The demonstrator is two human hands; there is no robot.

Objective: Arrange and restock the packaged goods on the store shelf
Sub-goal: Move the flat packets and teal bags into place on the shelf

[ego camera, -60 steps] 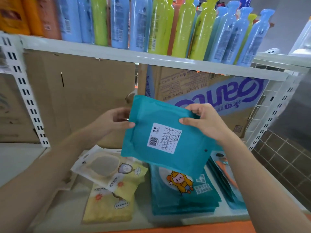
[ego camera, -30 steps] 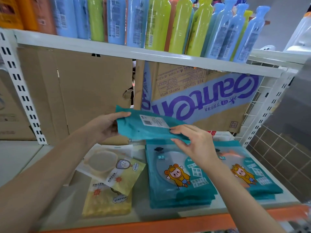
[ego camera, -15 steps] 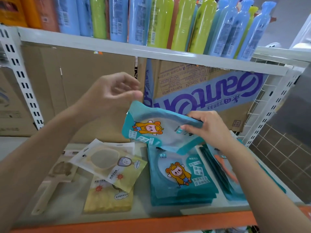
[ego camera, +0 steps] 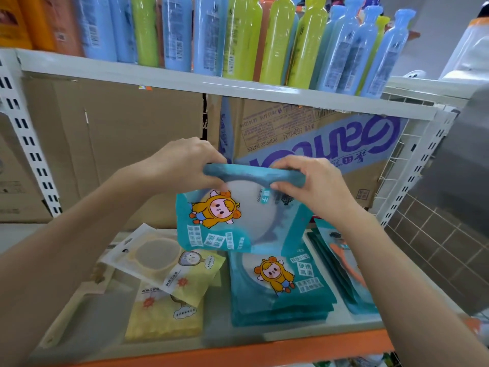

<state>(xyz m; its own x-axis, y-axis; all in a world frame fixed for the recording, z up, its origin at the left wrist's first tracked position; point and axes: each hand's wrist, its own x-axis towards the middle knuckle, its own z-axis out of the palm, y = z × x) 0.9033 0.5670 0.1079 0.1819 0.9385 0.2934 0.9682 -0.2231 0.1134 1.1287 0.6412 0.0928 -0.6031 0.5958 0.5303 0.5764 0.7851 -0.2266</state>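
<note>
1. The left hand (ego camera: 182, 165) and the right hand (ego camera: 315, 186) each pinch the folded top edge of a flat teal plastic packet printed with a cartoon figure and a round clear window (ego camera: 238, 221). The fingers curl over it, one hand near each top corner.
2. The packet hangs below and between the hands, printed face towards the camera and slightly tilted.
3. The step in hand looks like restocking, with this packet headed for the stack of matching teal packets (ego camera: 280, 290) lying flat beneath it. Its lower edge may be touching the stack, but the view does not settle that.
4. The next move calls for laying it flat, figure up, squaring its edges with the stack and then letting go.
5. Pale yellow packets (ego camera: 164, 263) lie askew to the left of the stack on the white metal shelf with an orange front edge (ego camera: 264, 349).
</note>
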